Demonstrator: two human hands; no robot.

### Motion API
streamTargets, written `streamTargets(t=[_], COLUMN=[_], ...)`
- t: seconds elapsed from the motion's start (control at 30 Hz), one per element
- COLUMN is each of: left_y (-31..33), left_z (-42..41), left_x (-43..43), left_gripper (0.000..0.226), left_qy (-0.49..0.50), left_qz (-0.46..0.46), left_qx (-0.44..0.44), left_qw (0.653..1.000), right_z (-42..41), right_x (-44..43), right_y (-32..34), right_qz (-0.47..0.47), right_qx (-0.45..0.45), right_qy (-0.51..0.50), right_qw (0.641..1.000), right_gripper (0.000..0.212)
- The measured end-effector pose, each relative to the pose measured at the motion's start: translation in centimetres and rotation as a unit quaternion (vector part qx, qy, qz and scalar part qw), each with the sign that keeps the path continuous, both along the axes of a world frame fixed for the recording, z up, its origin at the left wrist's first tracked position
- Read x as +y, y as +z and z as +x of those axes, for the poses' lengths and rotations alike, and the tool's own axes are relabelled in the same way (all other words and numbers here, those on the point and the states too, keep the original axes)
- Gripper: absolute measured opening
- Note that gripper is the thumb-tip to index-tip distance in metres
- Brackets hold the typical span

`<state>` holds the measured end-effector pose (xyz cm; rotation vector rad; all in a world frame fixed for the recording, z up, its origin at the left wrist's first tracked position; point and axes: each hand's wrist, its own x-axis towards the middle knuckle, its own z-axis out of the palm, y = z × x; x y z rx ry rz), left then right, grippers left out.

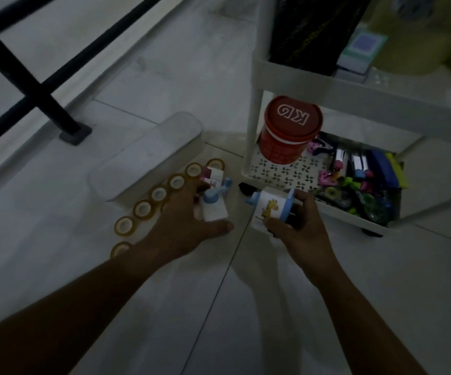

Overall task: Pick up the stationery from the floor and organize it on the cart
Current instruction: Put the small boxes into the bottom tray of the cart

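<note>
Dim light, some blur. Both arms reach out over the pale tiled floor [246, 307].

Right hand [302, 228]: fingers and thumb curled round a white-and-blue plastic sharpener with a giraffe print [269, 208], held just near of the white plastic cart [255, 117], beside its lower shelf's near-left corner. I cannot tell whether it is lifted off the floor.

Left hand [183, 220]: spread wide, thumb out to the right, fingers at a second white-and-blue sharpener [214, 208] that stands on the floor. No grip that I can make out; contact unclear.

Just beyond it, a pink-and-white sharpener [213, 175], also on the floor.

Row of amber tape rolls [159, 193] runs diagonally from near left to far right on the floor, partly under the left forearm. Beside the row on its far side lies a long white lidded plastic case [148, 161].

Cart's lower shelf: red cylindrical tin with white letters on its lid [290, 128] in the far-left corner; a heap of coloured markers and clips [359, 180] fills the right side.

Far left: black metal railing [29, 85].
</note>
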<state>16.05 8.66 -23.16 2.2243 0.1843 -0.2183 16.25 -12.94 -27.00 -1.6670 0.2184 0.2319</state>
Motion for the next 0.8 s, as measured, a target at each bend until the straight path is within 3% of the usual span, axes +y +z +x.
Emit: streamTargets(t=[0.17, 0.4, 0.53, 0.67, 0.8], left_y=[1.1, 1.8, 1.1, 0.7, 1.1], left_z=[1.2, 4.1, 4.9, 5.3, 5.9], left_x=[-3.5, -7.1, -8.4, -8.9, -9.3], left_gripper=[0.072, 0.068, 0.055, 0.037, 0.013], left_qy=[-0.037, -0.042, 0.015, 0.023, 0.052], left_qz=[-0.096, -0.155, -0.219, -0.26, -0.315], left_qx=[-0.006, 0.007, 0.056, 0.101, 0.115], left_qw=[0.995, 0.987, 0.974, 0.96, 0.941], right_z=[1.2, 5.8, 9.2, 11.5, 12.0], right_x=[-2.5, -5.3, -5.2, -4.6, -4.9], right_y=[1.0, 0.3, -1.2, -3.0, -3.4], right_qz=[0.008, -0.133, -0.21, -0.284, -0.332], right_qx=[-0.032, -0.106, -0.155, -0.151, -0.162], right_qy=[-0.094, -0.2, -0.195, -0.166, -0.112], right_qw=[0.995, 0.965, 0.946, 0.932, 0.922], right_gripper=[0.057, 0.057, 0.075, 0.066, 0.074])
